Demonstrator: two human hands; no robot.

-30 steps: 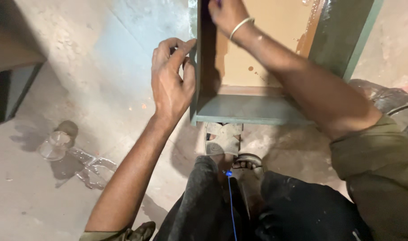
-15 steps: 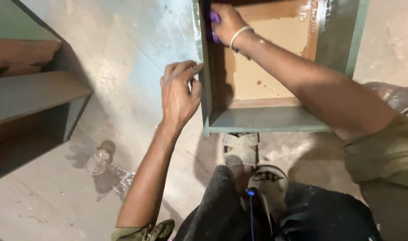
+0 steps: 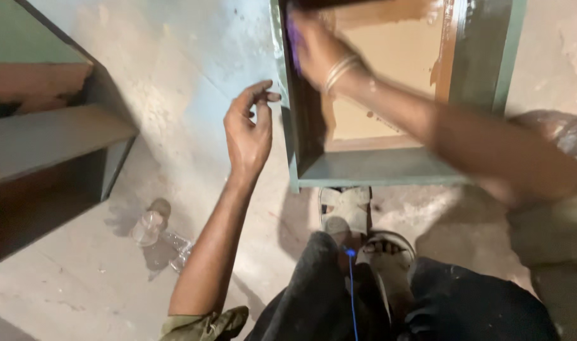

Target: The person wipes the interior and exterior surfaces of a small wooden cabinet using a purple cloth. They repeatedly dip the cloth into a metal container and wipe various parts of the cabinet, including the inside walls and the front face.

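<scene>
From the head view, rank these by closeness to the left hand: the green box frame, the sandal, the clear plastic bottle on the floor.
Measured from the left hand:
1. Green box frame, fingertips at its left edge.
2. Sandal, below and to the right.
3. Clear plastic bottle, lower left on the floor, only slightly farther than the sandal.

I judge this a carpentry or painting workshop: bare, stained concrete floor, green-painted wooden box frame (unfinished inside), similar green shelving lying alongside.

Bottle: crushed clear plastic bottle on grey concrete floor, lower left.
Shelf unit: grey-green wooden shelf unit at left edge.
Sandals: grey strapped sandals btm centre.
Cord: thin blue cord over dark trousers.
</scene>
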